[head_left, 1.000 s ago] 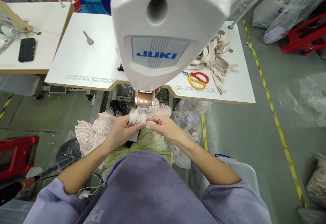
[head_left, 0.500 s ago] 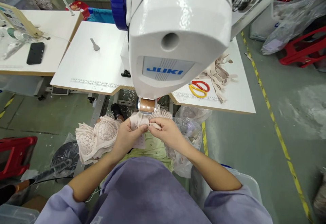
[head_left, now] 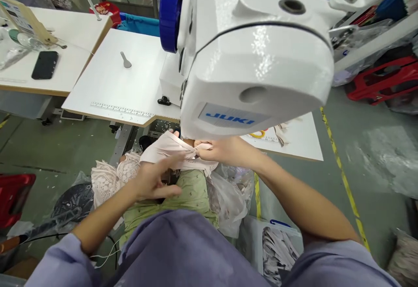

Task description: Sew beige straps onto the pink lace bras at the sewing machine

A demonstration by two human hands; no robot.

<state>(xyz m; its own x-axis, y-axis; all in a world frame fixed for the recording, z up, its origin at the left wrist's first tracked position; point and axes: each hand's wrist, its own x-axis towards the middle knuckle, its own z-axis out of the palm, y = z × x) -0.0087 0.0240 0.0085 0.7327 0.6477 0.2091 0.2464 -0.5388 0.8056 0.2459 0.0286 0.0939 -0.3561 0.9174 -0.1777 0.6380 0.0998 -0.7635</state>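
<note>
My right hand (head_left: 219, 151) pinches a pale pink bra (head_left: 165, 145) beneath the head of a white JUKI sewing machine (head_left: 251, 73). Its smooth cloth is spread out to the left of those fingers. My left hand (head_left: 156, 179) is in front of this cloth, thumb and fingers apart, the fingertips smeared by motion. Whether they touch the cloth I cannot tell. Lace cups (head_left: 106, 182) lie beyond my left forearm; I cannot tell whether they belong to the same bra. The machine head hides the needle area.
Scissors with a yellow handle (head_left: 257, 134) and beige straps (head_left: 281, 133) lie on the right of the white table (head_left: 107, 82). A grey spoon-shaped tool (head_left: 126, 60) is on its left. Below right, a plastic bin (head_left: 256, 239) holds cloth strips near a clear bag (head_left: 228, 204).
My left hand has let go of the cloth and drawn back towards me, opening. My right hand still grips, a little further right. The pink cloth has spread out, and the camera view has shifted.
</note>
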